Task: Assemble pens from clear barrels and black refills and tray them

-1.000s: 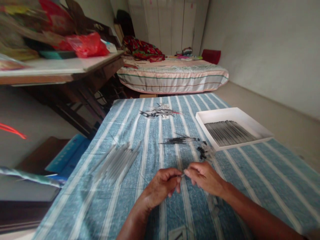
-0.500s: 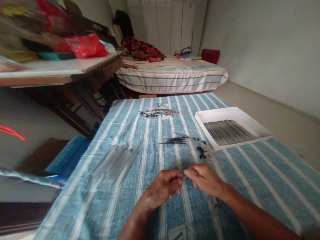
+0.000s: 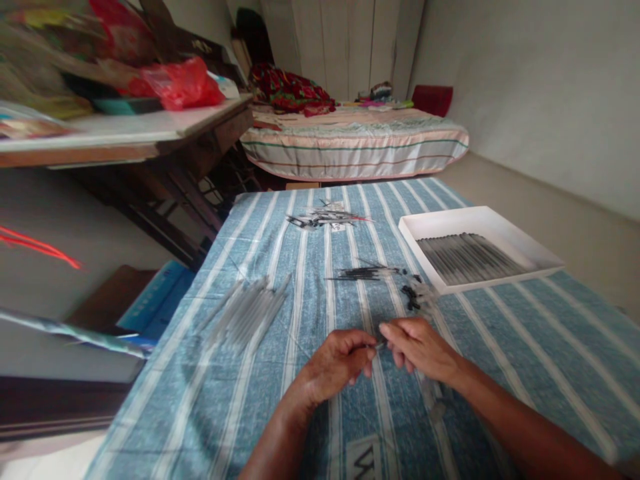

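Over the near middle of the striped cloth, my left hand (image 3: 340,363) and my right hand (image 3: 420,347) meet almost tip to tip. Both are closed in a pinch. A small, thin greyish piece (image 3: 380,345) shows between the fingertips; its kind is too small to tell. Just beyond my right hand lie small black pieces (image 3: 412,297) and small clear pieces (image 3: 427,293). Past them is a bundle of thin dark rods (image 3: 365,273), like pen refills. Left of my hands, several translucent grey tubes (image 3: 247,310), like pen barrels, lie side by side.
A white open box (image 3: 493,219) at the right holds a row of dark, pen-like sticks (image 3: 465,257). Another loose pile of thin dark pieces (image 3: 325,217) lies at the far end of the blue tablecloth (image 3: 280,400). A cluttered side table (image 3: 125,137) stands left; a bed (image 3: 355,150) is behind.
The view has shifted slightly, so the scene sits a little further right and higher. My fingertips have drawn slightly apart, both hands still pinched.
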A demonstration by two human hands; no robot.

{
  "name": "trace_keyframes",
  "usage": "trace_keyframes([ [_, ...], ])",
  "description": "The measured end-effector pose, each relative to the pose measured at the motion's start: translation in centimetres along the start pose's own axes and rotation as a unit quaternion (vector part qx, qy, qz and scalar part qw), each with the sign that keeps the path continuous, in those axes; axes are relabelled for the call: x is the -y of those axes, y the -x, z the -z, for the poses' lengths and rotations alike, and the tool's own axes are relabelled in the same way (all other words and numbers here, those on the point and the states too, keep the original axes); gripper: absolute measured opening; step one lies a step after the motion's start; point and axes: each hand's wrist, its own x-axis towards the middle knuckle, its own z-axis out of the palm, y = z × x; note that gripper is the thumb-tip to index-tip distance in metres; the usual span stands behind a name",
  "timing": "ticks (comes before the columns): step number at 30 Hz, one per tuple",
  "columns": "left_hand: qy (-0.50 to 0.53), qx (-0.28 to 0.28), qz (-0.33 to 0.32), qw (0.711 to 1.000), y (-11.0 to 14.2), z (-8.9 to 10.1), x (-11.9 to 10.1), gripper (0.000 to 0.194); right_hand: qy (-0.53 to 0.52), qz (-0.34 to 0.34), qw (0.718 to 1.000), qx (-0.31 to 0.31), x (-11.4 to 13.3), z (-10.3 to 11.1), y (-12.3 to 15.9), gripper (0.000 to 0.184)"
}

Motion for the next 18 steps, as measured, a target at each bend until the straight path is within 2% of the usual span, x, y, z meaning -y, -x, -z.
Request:
trace_keyframes([
  [4, -0.007, -0.005, -0.004, 1.000, -0.1, -0.1, 0.1, 0.019, -0.002, 0.032, 0.999, 0.012, 0.1, 0.0, -0.1, 0.032],
  [8, -0.019, -0.021, -0.033, 0.999, -0.2, -0.3, 0.2, 0.020, -0.022, -0.001, 1.000, 0.007, 0.2, -0.2, -0.4, 0.035],
  [12, -0.079, -0.030, -0.076, 0.993, -0.1, -0.3, 0.1, 0.017, -0.046, -0.024, 0.999, -0.007, 0.4, -0.4, -0.6, 0.035],
  [18, -0.193, -0.036, -0.046, 0.979, 0.3, 0.8, -0.6, 0.020, -0.030, 0.001, 0.999, -0.043, 0.4, 0.6, -0.6, 0.040],
])
